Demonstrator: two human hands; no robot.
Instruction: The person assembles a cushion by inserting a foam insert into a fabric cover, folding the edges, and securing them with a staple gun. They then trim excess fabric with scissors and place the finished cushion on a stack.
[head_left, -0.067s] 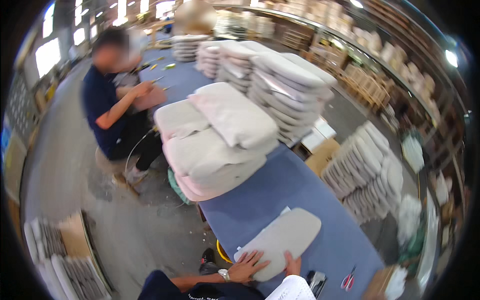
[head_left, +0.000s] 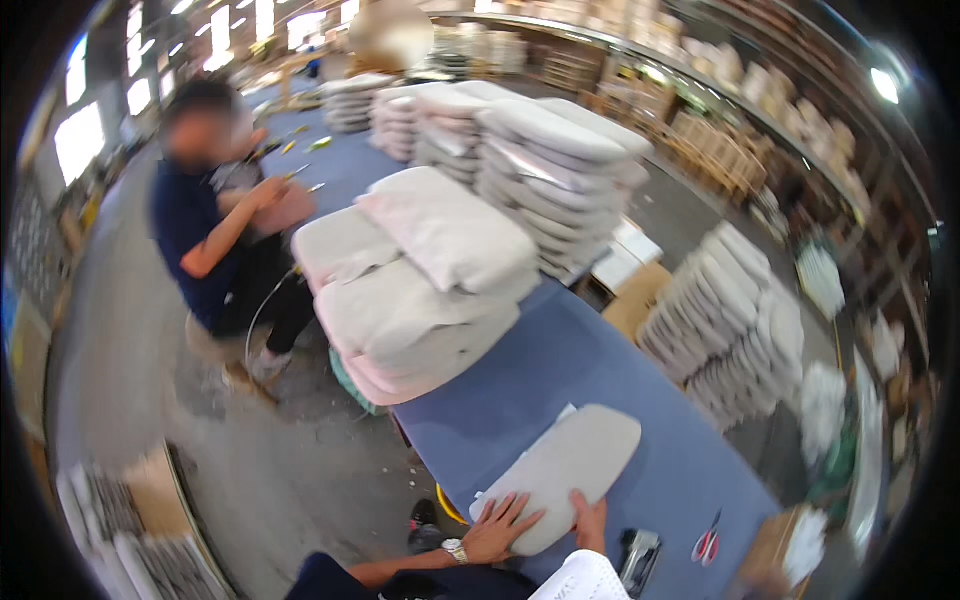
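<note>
A pale grey padded cushion (head_left: 578, 455), long with rounded corners, lies at a slant on the blue-covered table (head_left: 500, 370) close in front of me. Spread flat over its near left end are the fingers of my left hand (head_left: 497, 527), with a watch on that wrist. My right hand (head_left: 590, 522) grips the cushion's right edge, thumb on top and the other fingers partly hidden. A bit of white material (head_left: 567, 411) shows from under the cushion's far left side.
Right of my right hand lie a dark metal stapler-like tool (head_left: 638, 560) and red-handled scissors (head_left: 707, 545). Stacked cushions (head_left: 430, 300) fill the table farther off, with taller piles (head_left: 560, 180) behind. A co-worker (head_left: 215, 210) sits at the left side. More cushions (head_left: 725, 320) stand right of the table.
The whole view has shifted slightly, so the stacks and co-worker appear a little farther left. Both hands keep their places on the cushion.
</note>
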